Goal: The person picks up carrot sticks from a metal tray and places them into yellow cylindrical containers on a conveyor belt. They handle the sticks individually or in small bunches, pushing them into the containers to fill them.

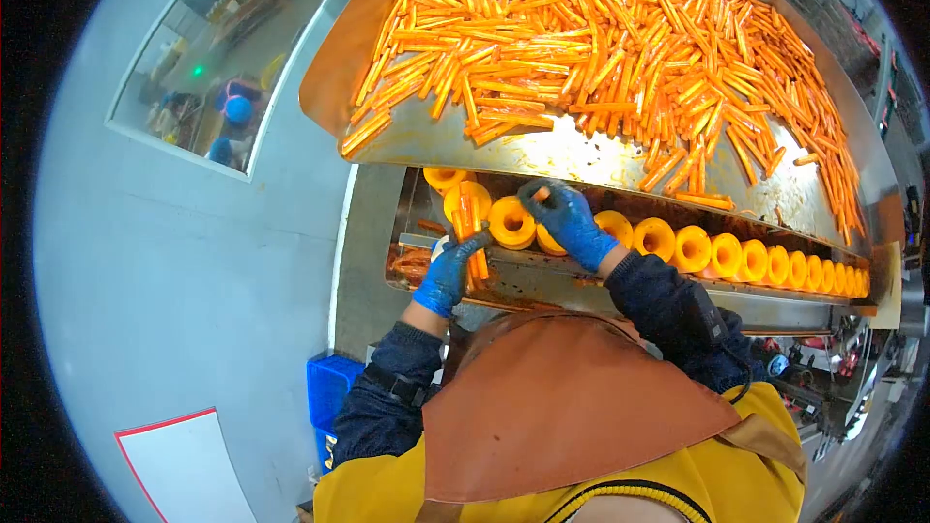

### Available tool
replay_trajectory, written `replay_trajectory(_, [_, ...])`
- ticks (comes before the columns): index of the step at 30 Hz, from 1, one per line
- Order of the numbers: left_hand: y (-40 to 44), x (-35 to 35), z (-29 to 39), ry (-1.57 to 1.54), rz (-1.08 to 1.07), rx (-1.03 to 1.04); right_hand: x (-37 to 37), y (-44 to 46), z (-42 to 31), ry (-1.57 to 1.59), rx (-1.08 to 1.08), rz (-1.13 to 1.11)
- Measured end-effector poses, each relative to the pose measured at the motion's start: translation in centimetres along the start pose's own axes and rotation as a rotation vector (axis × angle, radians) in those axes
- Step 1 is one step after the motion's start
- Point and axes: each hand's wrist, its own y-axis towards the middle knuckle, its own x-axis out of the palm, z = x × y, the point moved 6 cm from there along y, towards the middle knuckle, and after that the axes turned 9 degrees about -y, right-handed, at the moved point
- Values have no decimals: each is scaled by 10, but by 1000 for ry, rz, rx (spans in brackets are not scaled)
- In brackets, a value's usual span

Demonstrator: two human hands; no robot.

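Note:
In my gloved left hand (444,276) is a small bunch of glossy orange sticks (473,232), held roughly upright at the left end of a row of yellow funnel-like cups (511,223). The fingers are closed round the bunch, partly behind it. My right hand (573,225), in a blue glove with dark fingertips, is over the row just right of that cup. Its thumb and fingers pinch an orange stick (542,195), of which only a short end shows. The hand covers part of the cup below it.
A metal tray (426,140) heaped with orange sticks (581,39) slopes above the cups. The cup row runs right to the tray's far end (857,281). A blue crate (332,389) stands low on the left, by a grey wall (223,300) with a window (208,58).

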Motion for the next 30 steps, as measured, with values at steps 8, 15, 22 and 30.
replay_trajectory(8, [-9,15,-7,458,-329,3,24,-22,-8,197,168,-472])
replay_trajectory(15, [-10,0,2,673,-238,-176,11,4,10,375,208,-50])
replay_trajectory(22, [15,6,55,-321,81,382,-2,-8,18,-207,15,-161])
replay_trajectory(30, [53,-12,31,-151,112,266,-117,-41,63,-156,189,46])
